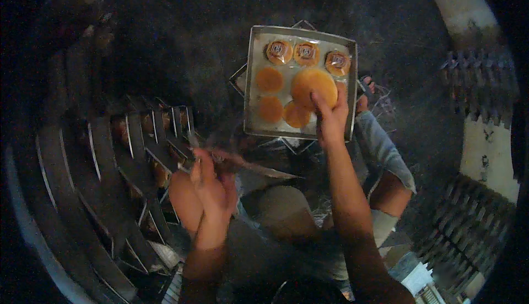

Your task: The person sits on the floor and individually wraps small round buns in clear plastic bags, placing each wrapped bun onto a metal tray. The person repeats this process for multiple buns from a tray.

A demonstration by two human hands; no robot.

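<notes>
My right hand [332, 114] grips a round, flat golden cake [314, 88], its thumb on the top face, over a square metal tray [302, 133]. Along the tray's far side lie three round cakes in clear wrappers with dark printed marks, among them a wrapped cake [279, 53]. Nearer to me are three plain orange-brown cakes, one of them a bare cake [270, 109]. Left of the tray, my left hand [211, 180] has its fingers drawn together, blurred. Beside it stretches a smeared reddish strip [259, 167]; what it is, and whether my fingers hold it, stays unclear.
Metal trays [127, 183] stand close together at my left, with round baked pieces partly visible between them. Another tray [238, 78] pokes out at an angle under the square one. My bent knees frame the near space. Dark ridged stacks [468, 227] line the right side.
</notes>
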